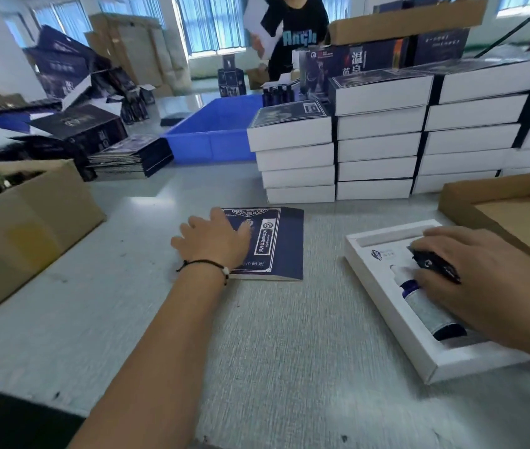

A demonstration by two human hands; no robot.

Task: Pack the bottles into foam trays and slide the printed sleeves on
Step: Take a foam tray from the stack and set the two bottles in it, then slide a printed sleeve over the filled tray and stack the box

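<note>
- Head view, lower right of the frame: a white foam tray [386,306] lies on the grey bench [273,351]. One blue bottle with a white cap [425,303] already lies in a slot; the long slot along the tray's upper edge looks unfilled.
- The right hand [484,280] lies over the tray, its grip curled round a small dark bottle [435,264] held just above or at a middle slot. Whether that bottle is seated cannot be told, as the fingers cover it.
- Centre of the frame: a flat navy printed sleeve [276,241] lies on the bench, well apart from the tray. The left hand [215,238] rests on the sleeve's left part, fingers spread and fairly straight, a wide grip holding nothing.
- Upper right: stacks of finished sleeved boxes [377,134] stand in columns, so many units look done.
- Upper left: a pile of flat sleeves [130,157] lies beside a blue plastic crate [215,131]; a cardboard box [23,228] stands at the left edge.
- Judgement: this unit is about midway. The tray needs the rest of its filling, then the sleeve must be opened and slid on.
</note>
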